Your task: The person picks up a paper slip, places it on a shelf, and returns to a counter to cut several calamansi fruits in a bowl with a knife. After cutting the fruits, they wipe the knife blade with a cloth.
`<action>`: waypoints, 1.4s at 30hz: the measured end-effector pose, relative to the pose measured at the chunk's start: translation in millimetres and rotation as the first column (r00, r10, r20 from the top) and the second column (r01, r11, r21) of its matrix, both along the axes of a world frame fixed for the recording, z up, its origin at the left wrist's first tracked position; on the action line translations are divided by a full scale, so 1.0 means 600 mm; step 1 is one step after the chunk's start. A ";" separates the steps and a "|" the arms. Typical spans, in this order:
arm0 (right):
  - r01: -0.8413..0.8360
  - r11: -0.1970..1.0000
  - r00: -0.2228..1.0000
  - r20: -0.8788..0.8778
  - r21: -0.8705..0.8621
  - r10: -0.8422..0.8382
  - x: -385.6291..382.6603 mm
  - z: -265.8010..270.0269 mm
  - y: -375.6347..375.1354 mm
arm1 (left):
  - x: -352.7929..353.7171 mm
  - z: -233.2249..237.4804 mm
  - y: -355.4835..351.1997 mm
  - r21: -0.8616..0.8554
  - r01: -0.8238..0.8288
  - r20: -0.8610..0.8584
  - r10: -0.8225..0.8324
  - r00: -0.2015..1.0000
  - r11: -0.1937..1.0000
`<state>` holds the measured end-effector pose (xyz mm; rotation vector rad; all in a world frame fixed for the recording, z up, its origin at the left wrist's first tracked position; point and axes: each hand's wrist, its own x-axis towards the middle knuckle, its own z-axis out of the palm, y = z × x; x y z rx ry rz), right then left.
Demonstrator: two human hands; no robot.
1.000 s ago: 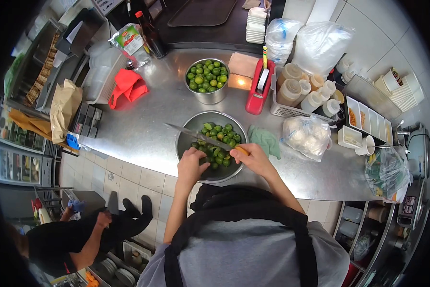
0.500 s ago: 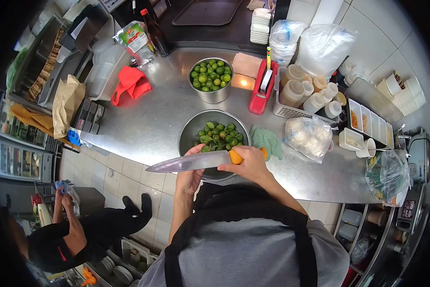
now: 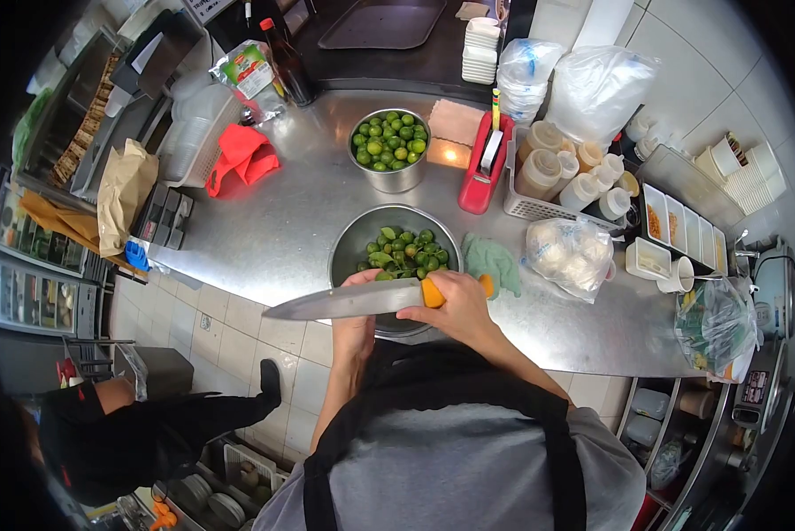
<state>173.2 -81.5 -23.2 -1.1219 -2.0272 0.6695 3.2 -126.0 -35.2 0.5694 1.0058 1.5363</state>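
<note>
My right hand [image 3: 457, 305] is closed around the yellow handle of a large kitchen knife [image 3: 344, 301]. The blade points left, over the near rim of a steel bowl [image 3: 337, 252]. Small green limes [image 3: 410, 250], some with leaves, lie in this bowl. My left hand [image 3: 353, 327] is partly behind the blade with its fingers curled. A bit of green shows by its fingertips, but the blade hides what it grips. Behind the bowl stands a steel pot [image 3: 395, 180] full of limes [image 3: 388, 140].
A green cloth [image 3: 493, 264] and a bagged white item [image 3: 570, 257] lie right of the bowl. Farther back are a red tape dispenser [image 3: 480, 181] and a basket of squeeze bottles [image 3: 526, 208]. Red cloth [image 3: 242, 159] lies left. A co-worker [image 3: 123, 434] is at lower left.
The knife has shifted slightly left, and its blade has turned a little, looking duller. The co-worker has turned, and their hands no longer show.
</note>
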 end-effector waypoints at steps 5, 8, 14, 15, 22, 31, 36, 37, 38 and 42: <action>-0.111 0.881 0.984 -0.174 -0.461 0.033 -0.007 -0.010 -0.007 | 0.006 0.001 0.004 0.051 -0.071 -0.067 0.074 0.995 0.996; -0.360 0.663 0.879 -0.477 -0.656 0.006 -0.010 -0.036 -0.001 | 0.011 -0.007 0.007 0.089 -0.103 -0.045 0.108 0.993 0.991; -0.329 0.629 0.902 -0.431 -0.705 -0.012 -0.004 -0.037 0.011 | 0.009 -0.016 0.012 0.042 -0.086 -0.005 0.087 0.996 0.995; -0.213 0.745 0.953 -0.304 -0.632 0.014 -0.001 -0.033 0.014 | 0.007 -0.015 0.011 0.016 -0.082 0.056 0.081 0.995 0.996; -0.011 0.987 0.999 0.040 -0.162 0.017 0.009 -0.014 0.020 | 0.004 0.001 0.005 -0.050 0.029 0.236 -0.016 0.972 0.998; -0.037 0.999 0.999 0.011 0.037 0.036 0.008 -0.009 0.024 | 0.001 -0.015 0.008 -0.032 0.027 0.101 -0.023 0.995 0.999; -0.016 0.998 0.998 0.061 -0.058 0.020 0.031 -0.012 0.040 | 0.001 0.000 0.005 -0.013 -0.039 0.082 0.040 0.996 0.999; -0.015 0.998 0.998 0.065 -0.058 0.019 0.030 -0.013 0.038 | 0.001 -0.004 0.004 -0.011 -0.022 0.077 0.023 0.997 1.000; -0.011 0.998 0.998 0.067 -0.061 0.015 0.027 -0.013 0.035 | 0.000 -0.008 0.003 -0.012 -0.003 0.071 0.003 0.997 1.000; -0.058 0.991 0.998 -0.022 0.122 0.062 0.009 -0.012 0.035 | 0.005 -0.015 0.003 -0.035 0.100 0.072 -0.098 0.993 0.994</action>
